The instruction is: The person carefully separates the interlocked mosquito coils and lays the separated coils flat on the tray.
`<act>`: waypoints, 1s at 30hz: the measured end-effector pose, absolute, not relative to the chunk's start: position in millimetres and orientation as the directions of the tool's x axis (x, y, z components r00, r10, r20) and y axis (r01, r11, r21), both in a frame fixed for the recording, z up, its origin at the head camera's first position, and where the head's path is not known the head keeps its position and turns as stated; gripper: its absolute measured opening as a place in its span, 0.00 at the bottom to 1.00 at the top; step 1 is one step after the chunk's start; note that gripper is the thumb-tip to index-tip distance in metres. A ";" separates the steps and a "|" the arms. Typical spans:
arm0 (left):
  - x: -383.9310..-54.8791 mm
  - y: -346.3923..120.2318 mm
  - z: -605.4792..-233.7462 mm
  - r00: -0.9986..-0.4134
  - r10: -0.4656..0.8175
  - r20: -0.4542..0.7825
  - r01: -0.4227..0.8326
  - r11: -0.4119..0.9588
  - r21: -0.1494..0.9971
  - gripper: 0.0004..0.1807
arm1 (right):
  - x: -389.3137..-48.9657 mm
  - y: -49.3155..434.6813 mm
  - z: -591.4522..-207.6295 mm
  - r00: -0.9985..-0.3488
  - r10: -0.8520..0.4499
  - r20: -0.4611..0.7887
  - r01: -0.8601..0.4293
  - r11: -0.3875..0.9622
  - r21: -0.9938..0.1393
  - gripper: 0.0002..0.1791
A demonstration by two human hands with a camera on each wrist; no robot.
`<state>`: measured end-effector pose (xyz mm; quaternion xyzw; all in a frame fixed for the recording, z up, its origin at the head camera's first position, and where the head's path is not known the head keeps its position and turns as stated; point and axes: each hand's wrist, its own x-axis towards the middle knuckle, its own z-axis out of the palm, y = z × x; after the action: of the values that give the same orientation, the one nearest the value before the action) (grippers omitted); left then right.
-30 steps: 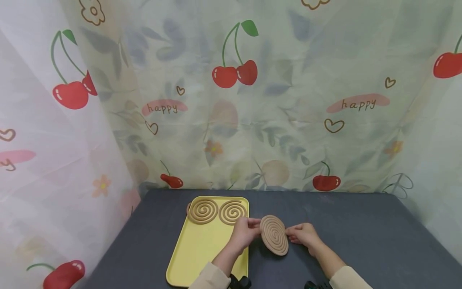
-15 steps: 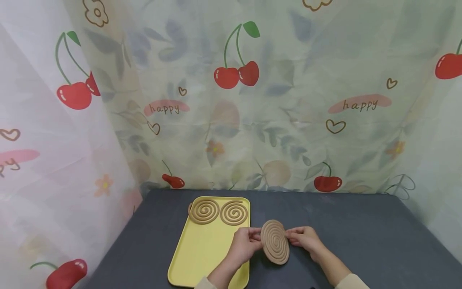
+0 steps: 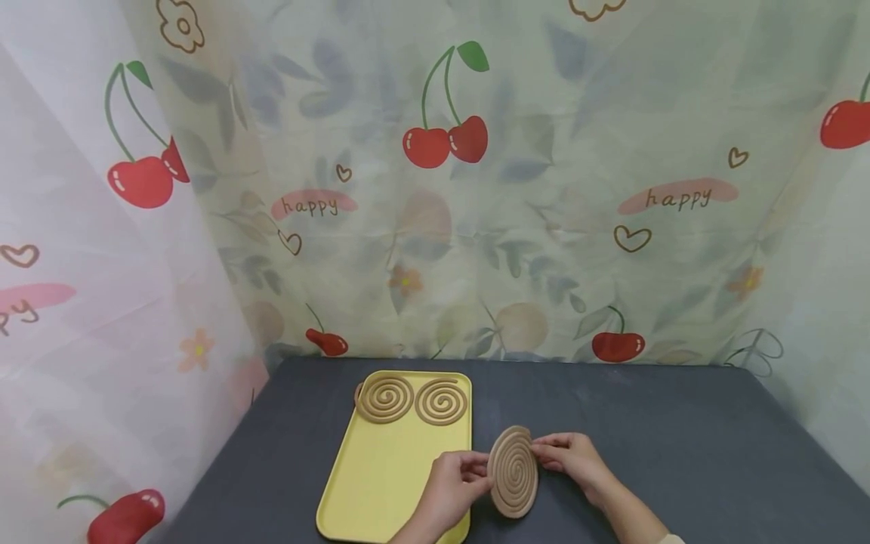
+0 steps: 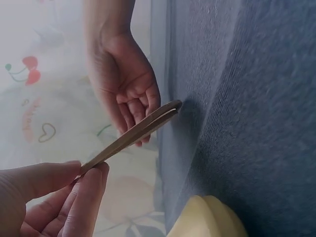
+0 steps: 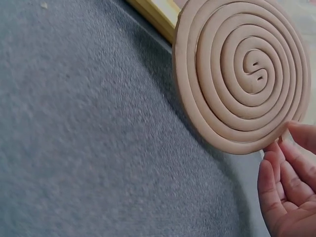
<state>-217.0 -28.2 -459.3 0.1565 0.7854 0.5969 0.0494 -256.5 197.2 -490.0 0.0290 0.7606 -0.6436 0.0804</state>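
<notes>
A tan double mosquito coil (image 3: 513,472), its spirals nested in one disc, is held tilted nearly on edge above the dark table. My left hand (image 3: 451,487) pinches its left edge between thumb and fingers. On its upper right edge, the thumb and fingertips of my right hand (image 3: 574,461) pinch the rim. The left wrist view shows the coil (image 4: 131,136) edge-on, with a narrow gap between two layers at its far end. Two small slots mark the centre of the coil (image 5: 256,71) in the right wrist view.
A yellow tray (image 3: 381,476) lies left of the held coil, partly under my left forearm. At its far end are two loose single coils, the left one (image 3: 384,399) reaching past the tray's edge and the right one (image 3: 441,401). Printed curtains (image 3: 435,227) stand behind the table (image 3: 680,453).
Both hands have drawn the coil down toward me, and it has turned more upright. The right hand now grips nearer the coil's upper edge. The tray and its coils stay put.
</notes>
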 end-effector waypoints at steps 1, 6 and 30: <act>-215.4 -28.9 -460.1 -0.945 0.306 0.113 0.193 0.244 0.950 0.13 | -255.3 196.8 -489.1 -0.985 -0.065 -0.159 0.146 0.167 -0.975 0.18; -204.6 -32.8 -460.5 -0.943 0.318 0.101 0.189 0.262 0.946 0.12 | -248.5 194.6 -485.2 -0.985 -0.084 -0.149 0.133 0.166 -0.977 0.20; -173.2 -42.1 -461.3 -0.886 0.427 0.181 0.316 0.272 0.909 0.13 | -221.6 184.8 -479.4 -0.984 -0.128 -0.125 0.102 0.175 -0.979 0.23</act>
<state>-173.2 -42.1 -461.3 0.2334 0.7959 0.5564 0.0497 -221.6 184.8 -479.4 -0.0084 0.7612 -0.6422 0.0895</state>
